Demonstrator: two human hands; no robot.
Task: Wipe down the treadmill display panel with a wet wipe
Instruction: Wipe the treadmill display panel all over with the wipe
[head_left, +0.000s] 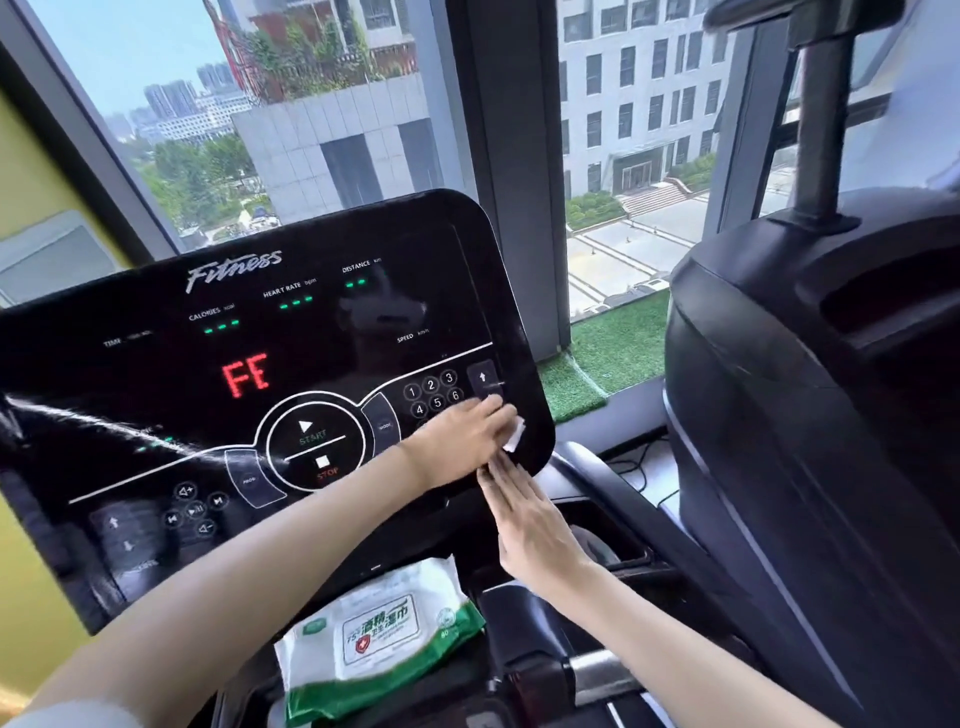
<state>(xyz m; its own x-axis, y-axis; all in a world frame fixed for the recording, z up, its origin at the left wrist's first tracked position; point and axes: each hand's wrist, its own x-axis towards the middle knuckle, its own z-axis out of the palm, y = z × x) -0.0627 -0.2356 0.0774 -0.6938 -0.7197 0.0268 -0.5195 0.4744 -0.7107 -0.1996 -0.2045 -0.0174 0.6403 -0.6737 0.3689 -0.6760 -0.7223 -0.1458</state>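
1. Right of centre in the frame, the left hand (465, 441) presses a folded wet wipe (514, 435) against the lower right corner of the display panel (291, 332), fingers closed on it.
2. Just below, the right hand (530, 525) lies flat and empty, fingers together, its tips at the panel's bottom edge.
3. Risk: the wipe sits beside the number keys (434, 397) and speed arrow (483, 378); firm pressure could trigger a button.
4. The wipe pack (379, 634) rests at bottom centre.

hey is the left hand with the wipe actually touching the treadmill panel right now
Touching. The head view shows the left hand pressing the white wipe flat against the panel near its lower right corner, with no gap visible.
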